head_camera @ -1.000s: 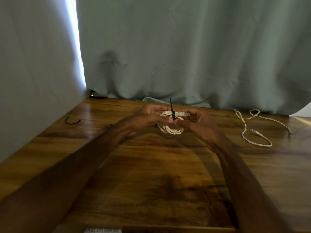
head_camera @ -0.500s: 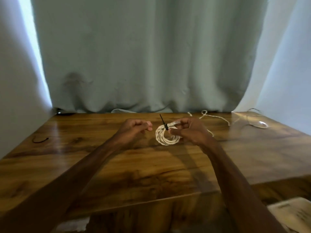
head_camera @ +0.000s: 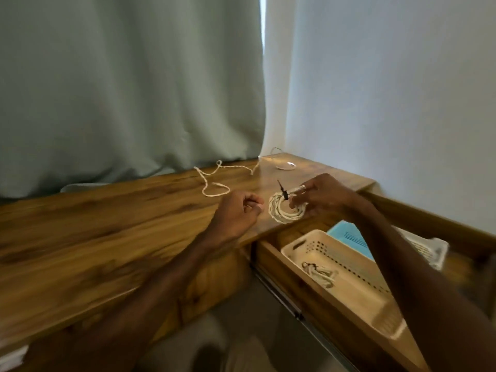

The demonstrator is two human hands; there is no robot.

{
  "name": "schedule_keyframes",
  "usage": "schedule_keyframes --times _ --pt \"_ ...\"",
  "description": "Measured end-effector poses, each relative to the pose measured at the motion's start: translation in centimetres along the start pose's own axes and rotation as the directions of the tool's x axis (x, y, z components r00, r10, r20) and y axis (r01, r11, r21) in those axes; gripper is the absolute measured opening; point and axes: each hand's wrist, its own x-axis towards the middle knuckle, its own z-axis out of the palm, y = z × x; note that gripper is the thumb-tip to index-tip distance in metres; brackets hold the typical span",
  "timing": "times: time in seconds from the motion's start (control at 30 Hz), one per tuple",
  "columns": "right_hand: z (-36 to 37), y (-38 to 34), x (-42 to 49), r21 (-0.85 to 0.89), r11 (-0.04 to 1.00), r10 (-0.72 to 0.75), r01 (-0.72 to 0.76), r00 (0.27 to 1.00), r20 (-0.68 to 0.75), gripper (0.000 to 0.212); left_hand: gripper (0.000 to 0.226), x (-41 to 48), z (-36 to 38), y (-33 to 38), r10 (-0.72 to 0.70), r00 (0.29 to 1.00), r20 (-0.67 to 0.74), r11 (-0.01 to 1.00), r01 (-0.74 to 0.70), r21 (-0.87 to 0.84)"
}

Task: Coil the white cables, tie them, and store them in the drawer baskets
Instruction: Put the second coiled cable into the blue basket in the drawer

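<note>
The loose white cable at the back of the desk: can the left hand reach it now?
Probably yes. The left hand holds nothing and is close to the loose cable; only bare desk lies between them.

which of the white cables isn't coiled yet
The loose cable on the desk by the curtain. The right hand holds a tied coil, and a bundle lies in the basket.

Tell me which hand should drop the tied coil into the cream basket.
Right. The right hand grips the tied coil and sits nearest the cream basket; the left hand is empty and farther off.
</note>
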Motion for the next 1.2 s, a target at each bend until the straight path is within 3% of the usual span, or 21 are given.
schedule_keyframes --times 0.1,0.2,0.3,0.43,0.63,0.77,0.93,1.03,1.2 --pt "-3.8 3.6 -1.8 0.013 0.993 0.118 -0.118 0.993 0.03 0.015 0.019 -0.4 4.5 1.7 0.057 0.991 0.118 0.993 -0.068 0.094" --pt "-6.7 7.3 -2.8 0.059 0.987 0.144 -0.147 0.988 0.052 0.017 0.021 -0.2 8.5 2.5 0.078 0.971 0.226 0.984 -0.111 0.137" --pt "-9.0 10.8 -3.1 0.047 0.984 0.172 -0.171 0.985 -0.015 0.018 0.027 0.6 12.0 2.6 0.12 0.946 0.3 0.959 -0.188 0.211" --pt "-10.5 15.4 -2.2 -0.186 0.967 0.139 -0.176 0.971 -0.196 0.027 0.027 1.8 15.8 1.6 0.165 0.931 0.327 0.928 -0.258 0.268" --pt "-8.2 20.0 0.2 -0.481 0.867 -0.025 -0.125 0.956 -0.294 0.038 0.037 4.2 20.2 0.8 0.219 0.88 0.421 0.845 -0.387 0.369" --pt "-5.2 21.8 2.3 -0.643 0.76 -0.085 -0.095 0.966 -0.244 0.041 0.038 6.1 22.8 0.9 0.176 0.838 0.517 0.814 -0.419 0.403" --pt "-3.1 23.2 4.4 -0.78 0.623 -0.066 -0.051 0.991 -0.118 0.035 0.035 7.3 24.7 -0.1 0.059 0.845 0.531 0.857 -0.315 0.407" --pt "-2.9 24.3 4.8 -0.768 0.64 -0.065 -0.039 0.992 -0.105 0.031 0.033 7.5 24.9 -0.4 0.064 0.848 0.526 0.885 -0.291 0.363" --pt "-3.2 25.1 5.0 -0.656 0.753 -0.012 -0.057 0.995 -0.1 0.018 0.035 7.7 24.9 -1.0 0.088 0.848 0.523 0.902 -0.29 0.318"
